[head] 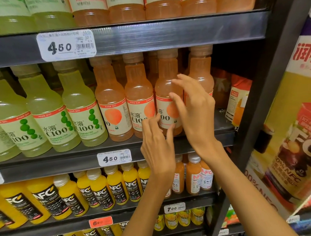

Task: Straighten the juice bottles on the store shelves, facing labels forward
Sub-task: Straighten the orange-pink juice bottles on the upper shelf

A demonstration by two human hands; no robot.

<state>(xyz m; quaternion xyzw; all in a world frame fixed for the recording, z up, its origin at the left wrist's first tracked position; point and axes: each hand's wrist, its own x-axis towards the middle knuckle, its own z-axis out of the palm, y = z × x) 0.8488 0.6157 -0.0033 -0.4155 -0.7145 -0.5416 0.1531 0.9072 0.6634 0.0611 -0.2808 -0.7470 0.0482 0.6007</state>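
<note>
touching a smooth, round-shouldered peach bottle (165,92), left hand (156,144), right hand (195,114)

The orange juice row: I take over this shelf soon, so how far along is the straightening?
Partly done. The second orange bottle shows its label forward. In hand: the left hand and right hand are at the third orange bottle, fingers spread around it. Left: the first orange bottle has its lettering turned partly away, and the fourth orange bottle is mostly hidden, so unchecked.

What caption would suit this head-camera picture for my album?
Both hands reach around a peach-coloured juice bottle on the middle shelf, apparently turning it.
</note>
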